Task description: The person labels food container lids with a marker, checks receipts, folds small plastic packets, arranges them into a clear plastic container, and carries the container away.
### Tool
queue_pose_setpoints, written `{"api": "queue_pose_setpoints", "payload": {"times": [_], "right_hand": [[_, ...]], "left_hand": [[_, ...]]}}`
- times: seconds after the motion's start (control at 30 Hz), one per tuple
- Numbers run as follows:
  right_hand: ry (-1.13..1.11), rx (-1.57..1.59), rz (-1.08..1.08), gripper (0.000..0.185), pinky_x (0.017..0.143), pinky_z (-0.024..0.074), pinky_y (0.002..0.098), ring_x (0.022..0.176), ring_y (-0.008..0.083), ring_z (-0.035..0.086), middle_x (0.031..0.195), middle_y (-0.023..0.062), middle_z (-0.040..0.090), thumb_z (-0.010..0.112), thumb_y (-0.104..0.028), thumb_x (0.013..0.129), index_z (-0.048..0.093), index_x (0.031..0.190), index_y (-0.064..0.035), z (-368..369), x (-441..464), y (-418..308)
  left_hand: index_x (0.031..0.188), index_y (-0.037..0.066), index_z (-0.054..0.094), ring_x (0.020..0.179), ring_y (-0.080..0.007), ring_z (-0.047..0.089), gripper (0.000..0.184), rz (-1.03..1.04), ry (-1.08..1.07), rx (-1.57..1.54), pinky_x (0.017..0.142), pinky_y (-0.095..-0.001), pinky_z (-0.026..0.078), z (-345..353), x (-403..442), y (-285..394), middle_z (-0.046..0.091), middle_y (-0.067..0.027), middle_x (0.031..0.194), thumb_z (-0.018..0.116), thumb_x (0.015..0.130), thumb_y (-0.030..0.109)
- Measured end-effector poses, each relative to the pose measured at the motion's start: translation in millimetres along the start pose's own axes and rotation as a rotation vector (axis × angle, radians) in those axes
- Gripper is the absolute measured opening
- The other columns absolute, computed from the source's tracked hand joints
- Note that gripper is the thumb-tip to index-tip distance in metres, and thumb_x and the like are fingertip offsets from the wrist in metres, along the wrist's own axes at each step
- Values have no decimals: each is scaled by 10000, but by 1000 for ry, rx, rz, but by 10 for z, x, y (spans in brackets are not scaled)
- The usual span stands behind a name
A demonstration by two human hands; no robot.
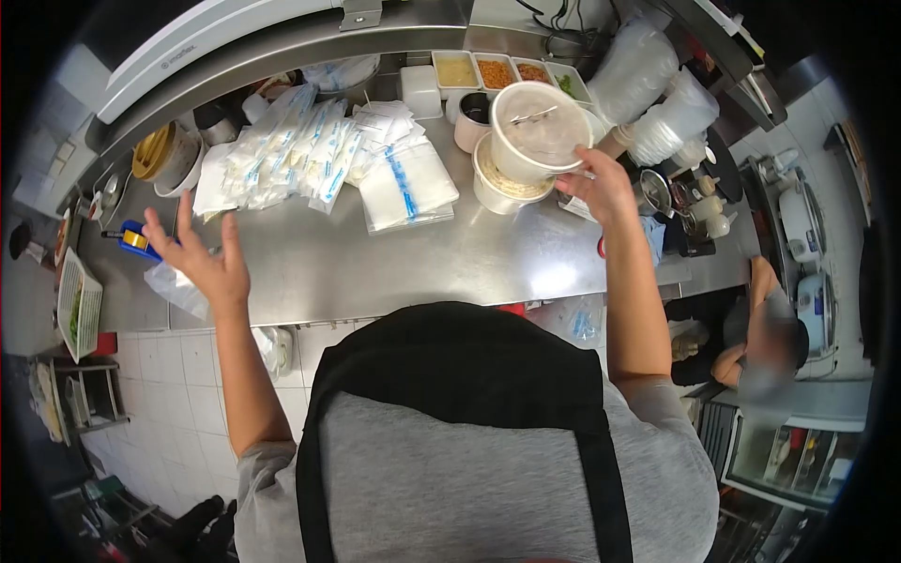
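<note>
My right hand (601, 186) grips the edge of a white takeaway bowl (503, 148) with a clear lid. This lidded bowl is above a second white bowl (508, 202) holding pale food, and partly covers it; whether the two touch I cannot tell. My left hand (205, 261) is raised over the left part of the steel counter (310, 272), fingers spread and nothing in them. Close to its fingertips lies a blue tape dispenser (137, 242), with a crumpled clear plastic bag (178, 289) below.
Plastic-wrapped packets (291, 155) and a flat white stack (408, 183) cover the back. Topping trays (495, 73), a dark-filled cup (474, 117), stacked clear containers (638, 70) and squeeze bottles (709, 208) stand farther right. Another person (765, 328) is at the far right.
</note>
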State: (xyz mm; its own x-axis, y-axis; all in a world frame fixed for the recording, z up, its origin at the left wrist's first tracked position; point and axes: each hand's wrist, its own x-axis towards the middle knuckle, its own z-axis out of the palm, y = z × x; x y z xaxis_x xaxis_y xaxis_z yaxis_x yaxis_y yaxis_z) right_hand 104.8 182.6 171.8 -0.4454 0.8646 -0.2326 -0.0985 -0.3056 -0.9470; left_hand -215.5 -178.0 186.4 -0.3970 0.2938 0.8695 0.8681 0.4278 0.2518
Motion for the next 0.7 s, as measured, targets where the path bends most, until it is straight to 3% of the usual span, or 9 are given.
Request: {"api": "queue_pose_setpoints", "payload": {"times": [0.13, 0.17, 0.27, 0.37, 0.43, 0.53, 0.6, 0.63, 0.7], "right_hand": [[-20, -105, -37, 361, 629, 547, 359, 786, 240, 572, 837, 86, 522, 615, -357, 854, 531, 843, -7, -7, -5, 9], [3, -132, -42, 383, 606, 535, 311, 767, 206, 571, 864, 87, 541, 590, -393, 870, 546, 848, -13, -16, -56, -15], [-6, -281, -257, 343, 605, 526, 280, 746, 166, 563, 871, 70, 561, 570, -369, 888, 557, 847, -28, -149, -246, 115], [-280, -286, -464, 130, 645, 477, 269, 745, 147, 556, 854, 41, 590, 601, -168, 864, 582, 844, -41, -534, -217, 789], [-333, -635, -547, 66, 653, 444, 255, 754, 140, 555, 871, 44, 598, 600, -95, 846, 577, 812, -43, -629, -402, 1014], [-110, -557, -680, 55, 661, 435, 246, 767, 137, 548, 870, 49, 590, 590, -76, 849, 561, 817, -43, -796, -503, 1031], [69, -489, -660, 136, 688, 454, 219, 801, 100, 551, 936, 47, 585, 578, -42, 863, 538, 989, -12, -1255, -165, 1144], [116, -232, -588, 225, 685, 433, 235, 801, 110, 537, 942, 76, 580, 618, -71, 826, 528, 1023, -7, -1338, -74, 1066], [130, -354, -399, 306, 681, 436, 227, 804, 116, 543, 963, 100, 584, 634, -55, 806, 501, 1073, 13, -1463, -11, 937]], "left_hand": [[1300, 113, 480, 1356, -413, 116, 545, -69, -37, 25, 1078, -512, 126, 0, -162, 297, 167, -197, 1466, 664, 806, 250], [1304, 110, 478, 1357, -396, 131, 541, -81, -47, 47, 1073, -500, 147, -12, -210, 379, 168, -203, 1462, 660, 810, 239], [1304, 99, 475, 1360, -392, 129, 540, -125, -90, 89, 1077, -494, 151, -22, -400, 572, 166, -209, 1459, 654, 810, 223], [1305, 101, 467, 1359, -413, 106, 547, -191, -142, 88, 1078, -512, 138, 36, -658, 804, 157, -205, 1464, 650, 808, 239], [1312, 111, 450, 1358, -438, 76, 566, -236, -196, 66, 1076, -543, 120, 92, -837, 968, 140, -191, 1475, 646, 808, 280], [1312, 107, 444, 1349, -418, 138, 548, -229, -217, 75, 1076, -523, 153, 167, -970, 1300, 166, -194, 1465, 637, 816, 237], [1297, 96, 452, 1327, -371, 223, 512, -269, -274, -3, 1062, -489, 212, 223, -1050, 1485, 244, -179, 1437, 625, 826, 197], [1290, 90, 456, 1316, -347, 266, 494, -288, -302, -40, 1055, -472, 241, 246, -1085, 1567, 283, -171, 1422, 619, 831, 177], [1256, 65, 476, 1246, -268, 390, 445, -567, -502, -393, 1004, -408, 330, 438, -1317, 1681, 403, -135, 1352, 612, 837, 134]]}}
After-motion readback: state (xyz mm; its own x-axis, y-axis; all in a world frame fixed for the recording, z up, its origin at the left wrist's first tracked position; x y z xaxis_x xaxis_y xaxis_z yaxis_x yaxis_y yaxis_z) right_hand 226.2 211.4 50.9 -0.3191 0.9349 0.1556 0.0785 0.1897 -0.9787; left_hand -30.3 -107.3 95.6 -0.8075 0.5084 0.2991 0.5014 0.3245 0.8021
